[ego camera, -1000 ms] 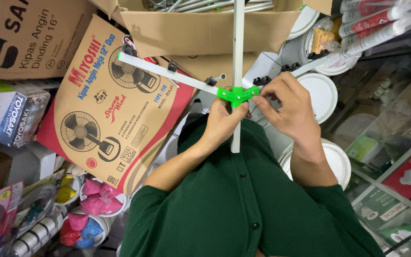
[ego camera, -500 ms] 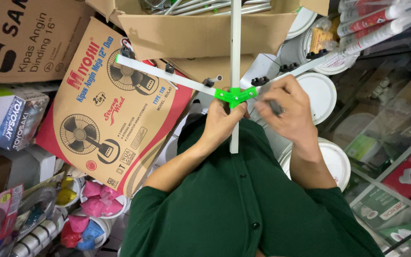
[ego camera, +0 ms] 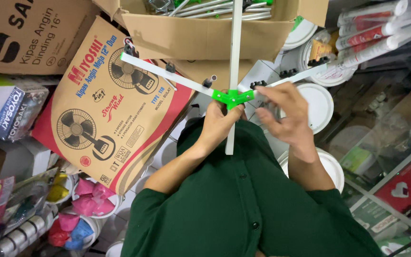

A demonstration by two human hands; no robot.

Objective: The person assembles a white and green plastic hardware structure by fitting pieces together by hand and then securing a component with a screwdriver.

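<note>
My left hand (ego camera: 216, 124) is closed around a white vertical pole (ego camera: 234, 52), just under a green three-way hub (ego camera: 232, 97). Two white arms spread from the hub. The left arm (ego camera: 165, 74) slants up and away and carries small black clips. My right hand (ego camera: 283, 114) pinches the right arm (ego camera: 300, 76) next to the hub, with its fingertips on a black clip (ego camera: 258, 84). The pole's lower end hangs in front of my green shirt (ego camera: 243, 209).
An open brown carton (ego camera: 200, 33) holding metal rods and green parts sits behind the pole. An orange fan box (ego camera: 110, 102) leans at the left, with more boxes beyond it. White round lids (ego camera: 320, 104), rolled tubes (ego camera: 376, 28) and shelved packets crowd the right side.
My right hand has slid slightly along the right arm toward the hub, and its fingers have regripped. The left hand and pole stay almost still.
</note>
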